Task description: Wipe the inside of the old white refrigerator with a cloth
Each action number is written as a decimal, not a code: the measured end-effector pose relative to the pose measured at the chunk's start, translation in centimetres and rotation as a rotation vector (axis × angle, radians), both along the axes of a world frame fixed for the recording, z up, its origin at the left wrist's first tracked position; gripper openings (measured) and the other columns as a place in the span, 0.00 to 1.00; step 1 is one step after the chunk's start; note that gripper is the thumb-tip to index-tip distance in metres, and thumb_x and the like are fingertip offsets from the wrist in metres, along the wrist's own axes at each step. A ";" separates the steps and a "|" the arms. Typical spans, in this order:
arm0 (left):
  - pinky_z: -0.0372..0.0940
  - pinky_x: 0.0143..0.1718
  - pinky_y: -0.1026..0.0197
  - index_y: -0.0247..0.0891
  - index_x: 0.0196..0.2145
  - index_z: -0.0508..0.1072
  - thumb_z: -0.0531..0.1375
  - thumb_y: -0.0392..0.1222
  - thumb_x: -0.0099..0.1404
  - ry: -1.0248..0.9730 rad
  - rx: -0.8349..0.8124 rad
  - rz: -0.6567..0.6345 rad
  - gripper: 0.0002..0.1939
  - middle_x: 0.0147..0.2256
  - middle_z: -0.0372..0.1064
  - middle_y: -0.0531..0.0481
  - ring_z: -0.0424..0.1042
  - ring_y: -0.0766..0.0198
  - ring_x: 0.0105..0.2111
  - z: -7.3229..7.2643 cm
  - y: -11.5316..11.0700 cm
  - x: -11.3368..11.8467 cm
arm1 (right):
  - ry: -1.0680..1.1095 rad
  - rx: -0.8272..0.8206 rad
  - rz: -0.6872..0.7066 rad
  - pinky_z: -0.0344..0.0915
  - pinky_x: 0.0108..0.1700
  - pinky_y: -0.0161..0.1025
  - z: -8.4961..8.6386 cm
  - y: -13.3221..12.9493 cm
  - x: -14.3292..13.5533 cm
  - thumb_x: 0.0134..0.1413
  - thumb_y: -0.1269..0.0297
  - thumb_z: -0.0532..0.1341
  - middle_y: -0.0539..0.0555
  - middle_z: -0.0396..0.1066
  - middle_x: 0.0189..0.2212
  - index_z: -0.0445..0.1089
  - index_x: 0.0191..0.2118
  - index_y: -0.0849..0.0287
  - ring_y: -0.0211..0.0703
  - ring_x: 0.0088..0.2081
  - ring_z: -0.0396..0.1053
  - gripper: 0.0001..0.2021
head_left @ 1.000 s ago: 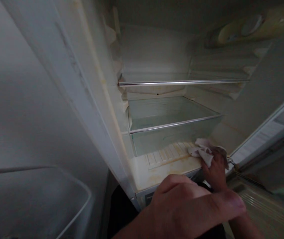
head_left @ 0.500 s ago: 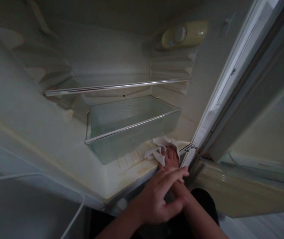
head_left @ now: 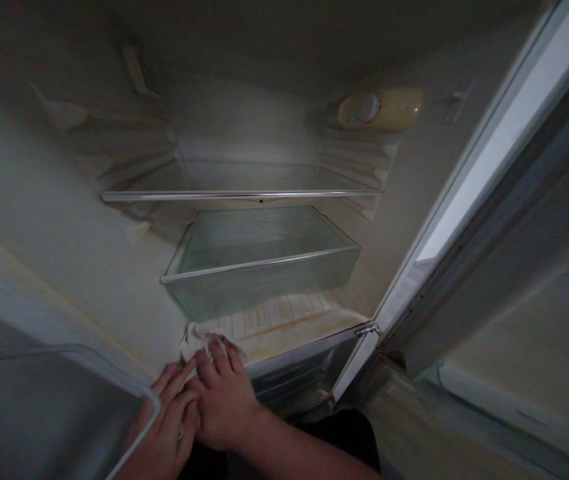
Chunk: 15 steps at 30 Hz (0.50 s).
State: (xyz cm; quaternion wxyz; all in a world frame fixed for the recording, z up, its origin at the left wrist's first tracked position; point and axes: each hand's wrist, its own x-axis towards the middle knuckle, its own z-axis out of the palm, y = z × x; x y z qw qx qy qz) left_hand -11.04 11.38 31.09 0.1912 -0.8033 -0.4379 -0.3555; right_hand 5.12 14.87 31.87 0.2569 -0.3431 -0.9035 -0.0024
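Right hand lies palm-down on cloth, fingers forward.

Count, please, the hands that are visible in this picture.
2: the right hand on the pale cloth, and the left hand close beside the right one.

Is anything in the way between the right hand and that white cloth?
Nothing visible: the right hand lies directly on the cloth, at the front left of the fridge floor. The left hand is close beside it.
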 end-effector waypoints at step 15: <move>0.69 0.51 0.56 0.44 0.53 0.74 0.55 0.38 0.71 -0.303 -0.557 -0.158 0.15 0.48 0.77 0.46 0.76 0.57 0.48 -2.1 -3.6 8.9 | 0.328 -0.399 0.074 0.54 0.68 0.53 -1.7 -3.5 15.0 0.45 0.75 0.56 0.60 0.63 0.64 0.64 0.65 0.58 0.51 0.66 0.58 0.36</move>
